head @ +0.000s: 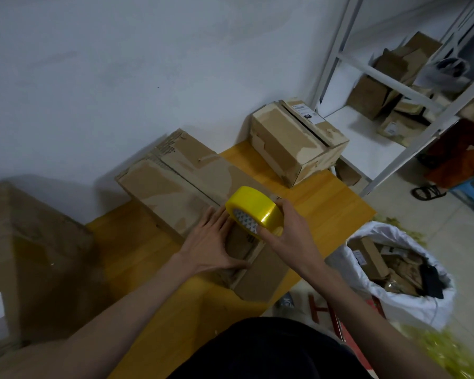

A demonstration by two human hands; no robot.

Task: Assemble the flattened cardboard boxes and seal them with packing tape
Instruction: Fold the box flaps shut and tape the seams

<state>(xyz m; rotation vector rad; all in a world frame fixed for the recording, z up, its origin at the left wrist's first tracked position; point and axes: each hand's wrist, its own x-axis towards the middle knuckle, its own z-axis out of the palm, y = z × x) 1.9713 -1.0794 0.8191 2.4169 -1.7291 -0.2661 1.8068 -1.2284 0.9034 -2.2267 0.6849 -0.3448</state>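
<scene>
A long cardboard box [175,184] lies across the yellow table [137,242], its near end pointing toward me. My right hand [288,233] grips a yellow roll of packing tape [253,210] just above the box's near end. My left hand [216,244] lies flat with straight fingers on the near end of the box, fingertips next to the roll. A second, assembled cardboard box [293,143] stands at the far right of the table.
A large brown carton [25,258] stands at the left. A white sack [400,274] full of cardboard scraps sits on the floor to the right. White metal shelving [378,75] with more boxes fills the back right. A white wall runs behind the table.
</scene>
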